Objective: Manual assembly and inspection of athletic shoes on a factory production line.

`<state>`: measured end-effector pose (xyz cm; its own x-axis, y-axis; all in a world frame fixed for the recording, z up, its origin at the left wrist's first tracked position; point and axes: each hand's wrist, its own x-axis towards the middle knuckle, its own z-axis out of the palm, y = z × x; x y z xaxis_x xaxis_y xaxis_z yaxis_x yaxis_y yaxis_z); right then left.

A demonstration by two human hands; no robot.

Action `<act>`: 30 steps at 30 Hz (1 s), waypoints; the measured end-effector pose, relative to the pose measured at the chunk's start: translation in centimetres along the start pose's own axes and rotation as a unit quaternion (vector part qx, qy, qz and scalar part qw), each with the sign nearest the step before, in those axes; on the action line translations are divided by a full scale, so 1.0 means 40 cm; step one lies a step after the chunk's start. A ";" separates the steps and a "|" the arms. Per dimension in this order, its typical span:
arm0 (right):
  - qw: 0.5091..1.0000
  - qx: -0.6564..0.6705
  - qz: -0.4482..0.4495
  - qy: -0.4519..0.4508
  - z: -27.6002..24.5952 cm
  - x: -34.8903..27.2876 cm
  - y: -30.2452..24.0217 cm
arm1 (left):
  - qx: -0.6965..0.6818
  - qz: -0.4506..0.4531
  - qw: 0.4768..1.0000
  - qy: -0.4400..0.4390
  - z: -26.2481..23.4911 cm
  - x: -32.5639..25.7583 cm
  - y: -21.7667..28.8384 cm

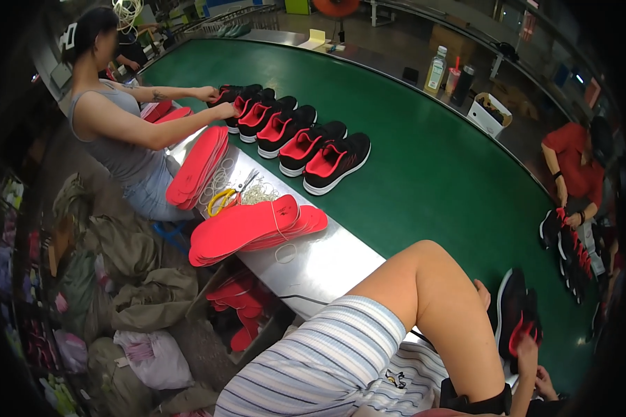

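Observation:
My left arm [459,326], in a striped sleeve, is bent sharply at the elbow over the table edge. Its forearm runs back to the lower edge, where a black band circles the wrist; my left hand lies outside the picture. Just past this forearm show a few fingers [482,293], apparently of my right hand, beside a black shoe with a white sole [509,306]. The rest of that hand is hidden, so its grip does not show. Farther right, a hand [527,353], seemingly a co-worker's, touches a black shoe with red lining [524,330].
Several black-and-red shoes [334,163] stand in a row on the green table [424,174]. A person at left [111,118] reaches into them. Red insole stacks [243,226], yellow-handled snips [222,199] and rubber bands lie on the metal ledge [327,267]. Another person [577,163] handles shoes at right.

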<state>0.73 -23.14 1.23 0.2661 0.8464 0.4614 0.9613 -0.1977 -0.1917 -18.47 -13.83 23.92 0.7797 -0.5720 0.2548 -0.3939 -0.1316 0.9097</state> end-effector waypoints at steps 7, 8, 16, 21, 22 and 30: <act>0.997 0.067 -0.001 -0.029 -0.014 -0.036 -0.034 | 0.016 -0.016 0.999 -0.034 -0.006 -0.008 0.030; 0.994 0.099 0.005 -0.049 -0.013 -0.036 -0.039 | 0.015 -0.024 0.999 -0.032 -0.007 -0.009 0.030; 0.975 0.193 0.059 -0.089 -0.067 -0.120 -0.002 | 0.316 -0.608 0.715 0.142 -0.316 -0.690 -0.157; 0.973 0.205 0.033 -0.104 -0.057 -0.104 -0.014 | 0.240 -0.750 0.615 0.041 -0.289 -0.936 -0.343; 0.972 0.207 0.032 -0.110 -0.063 -0.097 -0.019 | 0.232 -0.766 0.597 0.050 -0.281 -0.898 -0.355; 0.972 0.169 -0.025 -0.161 -0.079 -0.007 0.011 | 0.388 -0.603 0.651 0.248 -0.327 -0.741 -0.414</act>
<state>1.29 -25.03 3.75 0.1317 0.9725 0.1921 0.8795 -0.0253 -0.4751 -28.70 15.87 5.60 0.7360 0.6327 -0.2410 0.6728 -0.7233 0.1557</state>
